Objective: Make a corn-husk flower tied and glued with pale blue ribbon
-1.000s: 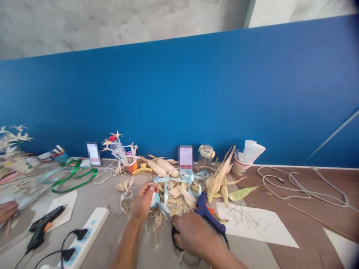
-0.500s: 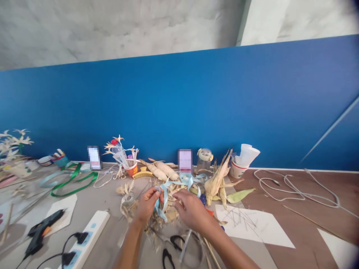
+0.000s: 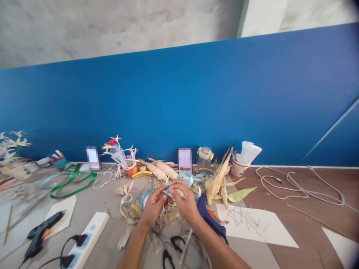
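My left hand point(image 3: 155, 204) and my right hand point(image 3: 183, 200) meet over the middle of the table, fingertips pinched together. Between them is a light blue ribbon point(image 3: 167, 189), partly hidden by the fingers. A small pale piece shows at the right fingers; its kind is unclear. More of the blue ribbon loops out to the left of my left hand and lies beyond my right. Dried corn husk scraps point(image 3: 170, 216) are spread beneath both hands. Black-handled scissors point(image 3: 177, 243) lie between my forearms, and a blue glue gun point(image 3: 210, 218) rests beside my right forearm.
A white power strip point(image 3: 89, 239) and a black glue gun point(image 3: 43, 231) lie at left, near a green ribbon point(image 3: 73, 186). Corn husks point(image 3: 217, 179), a jar point(image 3: 205, 158) and a paper cup point(image 3: 239, 168) stand behind. Thin wires lie on white paper point(image 3: 276, 231).
My right hand has moved up and left to join my left hand, which has moved slightly right. The hanging ribbon loop between them is gathered in, and the blue glue gun shows more fully.
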